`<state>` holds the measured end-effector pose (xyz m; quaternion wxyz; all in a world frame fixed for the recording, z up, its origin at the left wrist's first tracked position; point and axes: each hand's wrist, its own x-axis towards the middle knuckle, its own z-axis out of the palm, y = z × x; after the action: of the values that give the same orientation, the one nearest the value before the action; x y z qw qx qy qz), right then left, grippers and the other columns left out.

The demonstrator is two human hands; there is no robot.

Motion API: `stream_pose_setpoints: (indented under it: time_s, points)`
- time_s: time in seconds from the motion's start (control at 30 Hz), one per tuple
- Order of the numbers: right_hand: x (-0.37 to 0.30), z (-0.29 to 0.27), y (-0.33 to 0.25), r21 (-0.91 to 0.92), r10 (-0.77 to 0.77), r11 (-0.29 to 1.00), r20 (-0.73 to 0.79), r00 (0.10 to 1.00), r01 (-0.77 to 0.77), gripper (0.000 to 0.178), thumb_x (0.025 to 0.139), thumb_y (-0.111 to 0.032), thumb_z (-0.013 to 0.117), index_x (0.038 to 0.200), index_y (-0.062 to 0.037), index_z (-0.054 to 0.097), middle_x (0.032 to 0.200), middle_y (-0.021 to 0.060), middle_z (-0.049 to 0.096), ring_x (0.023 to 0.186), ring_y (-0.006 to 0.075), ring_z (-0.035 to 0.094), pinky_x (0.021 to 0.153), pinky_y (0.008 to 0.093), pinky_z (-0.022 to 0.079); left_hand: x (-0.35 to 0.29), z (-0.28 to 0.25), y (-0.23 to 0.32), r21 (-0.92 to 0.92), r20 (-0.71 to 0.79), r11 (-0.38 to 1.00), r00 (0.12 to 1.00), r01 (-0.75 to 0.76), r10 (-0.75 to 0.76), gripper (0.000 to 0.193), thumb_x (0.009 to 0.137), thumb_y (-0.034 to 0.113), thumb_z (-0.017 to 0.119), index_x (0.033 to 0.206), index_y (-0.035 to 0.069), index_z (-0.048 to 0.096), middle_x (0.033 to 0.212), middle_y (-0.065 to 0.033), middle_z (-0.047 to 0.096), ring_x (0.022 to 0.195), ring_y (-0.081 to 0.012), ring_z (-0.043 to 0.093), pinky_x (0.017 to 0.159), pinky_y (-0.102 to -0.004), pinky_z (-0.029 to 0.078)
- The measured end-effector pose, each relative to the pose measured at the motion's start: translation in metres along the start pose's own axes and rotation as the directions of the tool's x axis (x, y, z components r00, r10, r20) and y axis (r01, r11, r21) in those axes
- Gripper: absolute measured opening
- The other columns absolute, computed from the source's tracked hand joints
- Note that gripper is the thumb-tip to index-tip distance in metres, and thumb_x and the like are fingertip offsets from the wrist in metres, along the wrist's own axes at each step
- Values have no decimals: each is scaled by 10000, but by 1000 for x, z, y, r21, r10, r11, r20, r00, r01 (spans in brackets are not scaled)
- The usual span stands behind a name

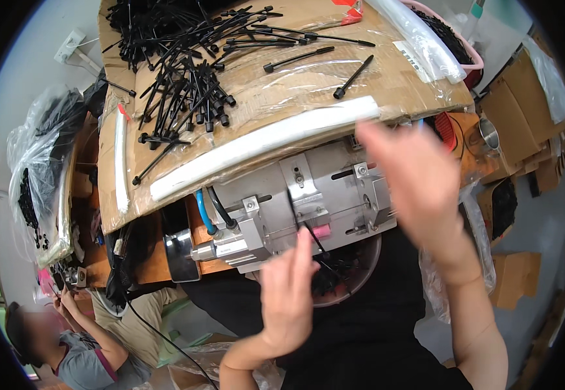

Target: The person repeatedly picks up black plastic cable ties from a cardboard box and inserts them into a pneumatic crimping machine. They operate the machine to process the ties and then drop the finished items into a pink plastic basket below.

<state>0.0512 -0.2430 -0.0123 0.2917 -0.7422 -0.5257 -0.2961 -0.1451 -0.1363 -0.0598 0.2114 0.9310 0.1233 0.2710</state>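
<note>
Working at a metal fixture (266,180), with left hand (286,289) at the front edge, fingers close together by a black rod (293,206) slanting over mid-edge, grip unclear; with right hand (419,179) blurred above the right end, finger state impossible to tell. Heaped toward far left corner of cardboard (282,90): more black rods (159,31).

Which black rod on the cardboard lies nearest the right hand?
The separate slanting rod, its knob end pointing toward the right part of the long white strip. The other rods lie farther left or farther back.
</note>
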Motion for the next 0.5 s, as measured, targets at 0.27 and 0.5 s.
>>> stream_pose_setpoints:
  time_s: [0.27, 0.5]
  points:
    - [77, 19, 86, 66, -47, 998, 350, 936, 25, 176, 828, -65, 660, 1003, -50, 674, 843, 139, 687, 736, 271, 673, 629, 348, 516, -16, 41, 8, 173, 219, 983, 975, -66, 27, 723, 701, -100, 588, 1400, -117, 403, 1024, -140, 522, 908, -265, 520, 833, -340, 471]
    - [-35, -22, -7, 601, 339, 657, 304, 890, -455, 253, 747, -9, 786, 983, -47, 706, 874, 92, 720, 731, 163, 691, 619, 264, 540, -19, 30, 5, 93, 223, 994, 972, 49, -69, 703, 758, -67, 660, 1413, -83, 405, 1092, -158, 541, 943, -289, 527, 852, -372, 466]
